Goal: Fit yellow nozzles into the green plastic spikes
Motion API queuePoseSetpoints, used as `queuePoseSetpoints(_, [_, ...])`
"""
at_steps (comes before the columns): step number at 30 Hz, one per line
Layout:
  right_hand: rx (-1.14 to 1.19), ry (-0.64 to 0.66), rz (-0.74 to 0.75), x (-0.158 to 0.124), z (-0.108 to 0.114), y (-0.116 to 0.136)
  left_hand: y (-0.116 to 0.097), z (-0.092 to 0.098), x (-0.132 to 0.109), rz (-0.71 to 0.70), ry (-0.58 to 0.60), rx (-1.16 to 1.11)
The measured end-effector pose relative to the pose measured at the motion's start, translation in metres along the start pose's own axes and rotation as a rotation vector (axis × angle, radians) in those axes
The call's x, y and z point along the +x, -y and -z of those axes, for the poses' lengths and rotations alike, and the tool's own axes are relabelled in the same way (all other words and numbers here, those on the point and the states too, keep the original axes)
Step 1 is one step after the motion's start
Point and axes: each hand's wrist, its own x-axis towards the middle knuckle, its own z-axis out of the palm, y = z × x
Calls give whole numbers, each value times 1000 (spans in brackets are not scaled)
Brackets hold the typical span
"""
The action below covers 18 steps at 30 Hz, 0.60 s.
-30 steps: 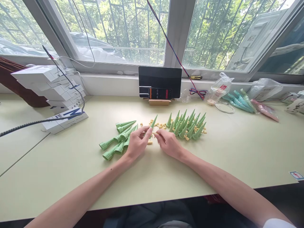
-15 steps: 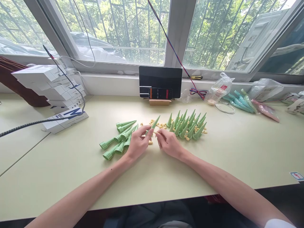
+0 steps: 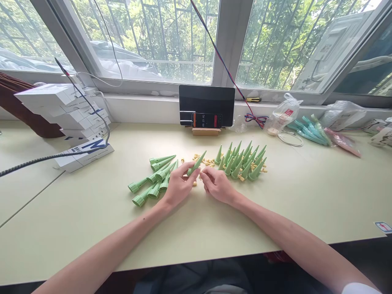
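My left hand is closed around a green plastic watering spike, its tip slanting up and to the right. My right hand is pinched close beside it, fingers bent. A bit of a small yellow valve shows at those fingertips, mostly hidden. Left of my hands lie several loose green spikes with their open collars facing me. On the right stands a cluster of upright green spikes, with yellow valves at their bases. Small yellow parts are scattered behind my hands.
A phone showing a timer leans on a dark tablet at the back. White boxes are stacked at the left, with a black cable across them. Plastic bags and a coiled wire lie at the back right.
The spike in my left hand has tilted slightly more to the right. My right fingertips have shifted slightly, and less of the yellow valve shows between the hands.
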Motion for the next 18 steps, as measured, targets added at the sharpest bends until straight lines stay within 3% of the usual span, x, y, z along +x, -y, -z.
queuePoseSetpoints(18, [-48,-74,71,2,-1,-2,2,0,1,37,-22,48])
